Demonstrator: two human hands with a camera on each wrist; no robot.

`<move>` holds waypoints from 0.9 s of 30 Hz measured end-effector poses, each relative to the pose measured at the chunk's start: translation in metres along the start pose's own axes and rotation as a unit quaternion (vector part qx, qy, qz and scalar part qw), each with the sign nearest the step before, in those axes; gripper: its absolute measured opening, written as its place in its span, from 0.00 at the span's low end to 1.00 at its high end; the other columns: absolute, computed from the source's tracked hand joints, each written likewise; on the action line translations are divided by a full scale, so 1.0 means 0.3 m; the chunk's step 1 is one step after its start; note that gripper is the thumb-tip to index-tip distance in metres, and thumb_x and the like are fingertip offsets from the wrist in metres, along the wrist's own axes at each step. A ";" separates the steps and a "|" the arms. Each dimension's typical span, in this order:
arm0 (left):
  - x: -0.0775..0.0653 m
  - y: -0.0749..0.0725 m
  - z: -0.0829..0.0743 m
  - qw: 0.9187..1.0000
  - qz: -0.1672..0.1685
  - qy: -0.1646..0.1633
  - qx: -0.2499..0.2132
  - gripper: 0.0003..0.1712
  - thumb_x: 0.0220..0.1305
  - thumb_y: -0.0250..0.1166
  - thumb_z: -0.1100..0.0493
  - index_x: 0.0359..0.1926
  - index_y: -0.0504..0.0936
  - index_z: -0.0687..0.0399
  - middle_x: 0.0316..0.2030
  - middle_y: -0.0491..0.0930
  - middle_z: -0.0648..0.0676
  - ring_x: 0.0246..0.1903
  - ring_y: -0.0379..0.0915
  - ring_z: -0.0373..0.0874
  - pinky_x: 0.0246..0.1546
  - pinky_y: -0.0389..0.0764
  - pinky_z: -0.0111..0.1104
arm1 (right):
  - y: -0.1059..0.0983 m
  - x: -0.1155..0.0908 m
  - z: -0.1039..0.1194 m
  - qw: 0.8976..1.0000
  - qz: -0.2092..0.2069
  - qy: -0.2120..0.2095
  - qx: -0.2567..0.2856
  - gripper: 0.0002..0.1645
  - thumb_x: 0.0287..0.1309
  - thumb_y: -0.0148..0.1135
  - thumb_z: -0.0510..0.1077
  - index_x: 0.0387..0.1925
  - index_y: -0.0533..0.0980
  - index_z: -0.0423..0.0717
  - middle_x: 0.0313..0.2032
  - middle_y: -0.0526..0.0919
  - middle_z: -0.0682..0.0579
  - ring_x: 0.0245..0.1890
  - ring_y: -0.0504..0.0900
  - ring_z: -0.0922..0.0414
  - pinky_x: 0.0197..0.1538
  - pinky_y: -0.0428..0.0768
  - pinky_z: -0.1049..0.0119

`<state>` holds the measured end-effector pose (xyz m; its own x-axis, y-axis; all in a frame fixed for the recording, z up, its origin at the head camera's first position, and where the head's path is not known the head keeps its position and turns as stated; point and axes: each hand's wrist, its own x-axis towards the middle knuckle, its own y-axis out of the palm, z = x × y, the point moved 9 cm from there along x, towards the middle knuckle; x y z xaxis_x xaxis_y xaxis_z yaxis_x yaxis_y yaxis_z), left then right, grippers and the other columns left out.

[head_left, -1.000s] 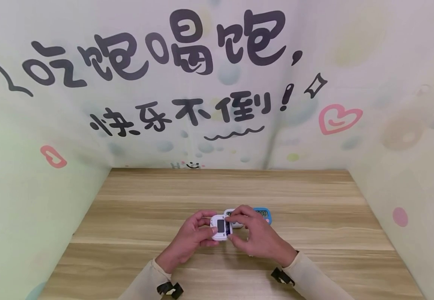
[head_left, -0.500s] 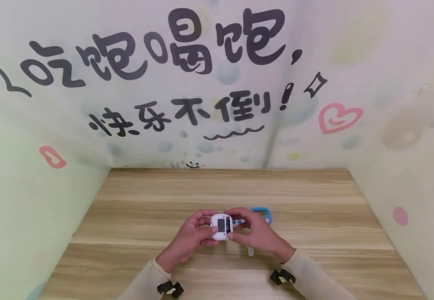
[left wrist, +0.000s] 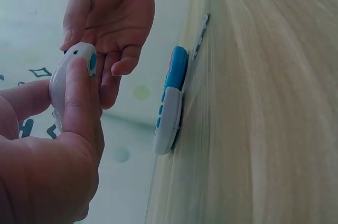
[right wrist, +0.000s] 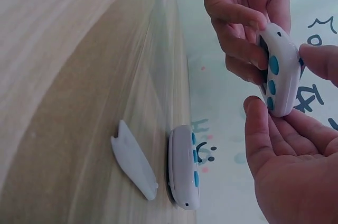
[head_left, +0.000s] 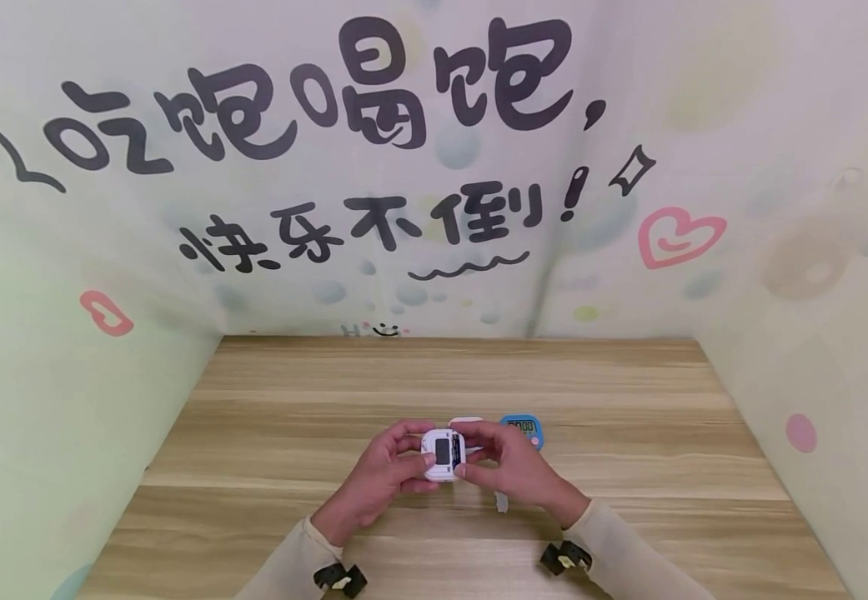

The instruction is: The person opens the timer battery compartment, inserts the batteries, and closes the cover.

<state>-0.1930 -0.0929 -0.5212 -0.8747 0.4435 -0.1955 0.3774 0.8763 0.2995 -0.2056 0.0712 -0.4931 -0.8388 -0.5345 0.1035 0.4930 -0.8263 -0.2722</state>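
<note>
In the head view my left hand (head_left: 381, 477) grips a white digital timer (head_left: 441, 474), thumb on its back and fingers behind. Its back faces up towards me, with a dark rectangle in the middle and an uncovered slot along the right side. A dark battery (head_left: 458, 454) lies in that slot. My right hand (head_left: 521, 468) has its thumb and forefinger at the two ends of the slot, pinching the timer's right edge. Blue buttons on the timer's front show in the right wrist view, where the right thumb touches the battery side. Both hands hold the timer above the table.
A second white timer (right wrist: 184, 166) and a blue timer (head_left: 520, 422) stand on the wooden table (head_left: 291, 417) behind the hands, partly covered by my right hand. A small white battery cover (right wrist: 133, 161) lies nearer me. Printed walls enclose the table's back and sides.
The battery has moved from the slot's right edge down into the slot. My right thumb and fingers have shifted slightly with it; the left hand keeps its grip.
</note>
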 end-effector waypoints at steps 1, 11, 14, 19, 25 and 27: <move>0.000 0.000 0.001 1.000 0.000 0.000 0.000 0.33 0.70 0.68 0.68 0.72 0.66 0.67 0.51 0.79 0.55 0.44 0.86 0.45 0.45 0.93 0.38 | 0.001 0.000 -0.001 1.000 -0.001 0.001 -0.001 0.34 0.64 0.75 0.41 0.68 0.75 0.35 0.59 0.85 0.38 0.48 0.88 0.60 0.53 0.90 0.67; -0.002 -0.001 -0.007 1.000 -0.007 0.004 0.015 0.32 0.70 0.67 0.68 0.71 0.67 0.68 0.50 0.78 0.56 0.42 0.86 0.45 0.44 0.93 0.38 | 0.015 0.004 -0.007 0.999 0.002 0.019 0.035 0.34 0.63 0.74 0.38 0.67 0.75 0.32 0.61 0.83 0.34 0.56 0.88 0.46 0.59 0.88 0.67; -0.002 -0.003 -0.006 1.000 -0.010 0.007 0.022 0.31 0.70 0.67 0.69 0.71 0.68 0.68 0.50 0.79 0.56 0.41 0.86 0.45 0.43 0.94 0.39 | 0.019 0.004 -0.009 0.998 -0.001 0.028 0.058 0.34 0.61 0.75 0.36 0.67 0.75 0.31 0.62 0.82 0.32 0.60 0.86 0.40 0.60 0.87 0.65; -0.004 -0.003 -0.005 1.000 -0.010 0.010 0.025 0.31 0.70 0.67 0.69 0.71 0.68 0.67 0.50 0.78 0.56 0.40 0.86 0.46 0.43 0.94 0.40 | 0.027 0.007 -0.022 0.995 -0.012 0.044 0.084 0.34 0.57 0.76 0.33 0.65 0.75 0.32 0.60 0.83 0.31 0.63 0.83 0.37 0.62 0.86 0.64; -0.003 -0.001 0.000 0.999 -0.008 0.010 0.040 0.33 0.69 0.66 0.71 0.72 0.68 0.68 0.52 0.78 0.59 0.41 0.87 0.47 0.42 0.94 0.40 | 0.034 0.003 -0.043 0.990 -0.014 0.073 0.118 0.32 0.56 0.76 0.30 0.62 0.76 0.34 0.59 0.85 0.33 0.63 0.84 0.40 0.63 0.86 0.64; -0.003 0.000 0.005 0.999 -0.009 0.010 0.043 0.33 0.68 0.66 0.72 0.72 0.68 0.68 0.52 0.78 0.59 0.41 0.87 0.48 0.42 0.94 0.40 | 0.035 0.000 -0.044 0.990 -0.013 0.076 0.122 0.32 0.56 0.76 0.31 0.62 0.76 0.34 0.59 0.85 0.33 0.63 0.84 0.42 0.62 0.86 0.65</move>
<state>-0.1918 -0.0929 -0.5225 -0.8872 0.4248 -0.1804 0.3857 0.8971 0.2155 -0.2035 0.0649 -0.5085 -0.8677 -0.4951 -0.0432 0.4965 -0.8675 -0.0308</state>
